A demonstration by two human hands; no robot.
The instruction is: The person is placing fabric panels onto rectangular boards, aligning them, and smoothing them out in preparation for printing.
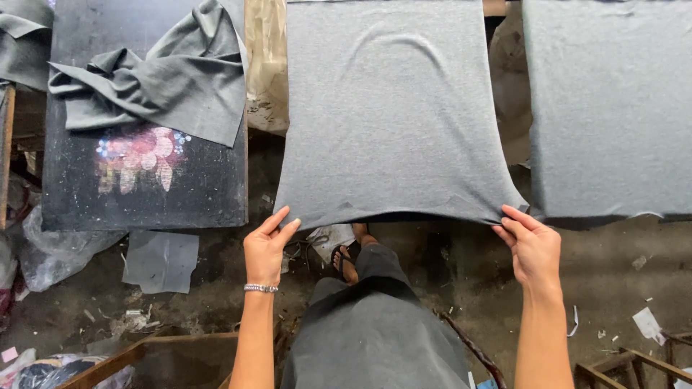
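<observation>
A grey fabric panel (389, 108) lies stretched flat over a board in the middle of the view. My left hand (265, 248) pinches its near left corner, and a silver bracelet sits on that wrist. My right hand (532, 245) pinches the near right corner. Both corners are pulled outward, so the near edge flares wider than the board and hangs over the floor. Below the edge I see my dark-trousered leg and a sandalled foot (344, 263).
A second grey fabric panel (613, 108) covers a board on the right. On the left, a black board (144, 187) with a pink flower print carries a crumpled dark grey cloth (173, 79). Scraps, plastic and wooden frames (613, 367) litter the dirty floor.
</observation>
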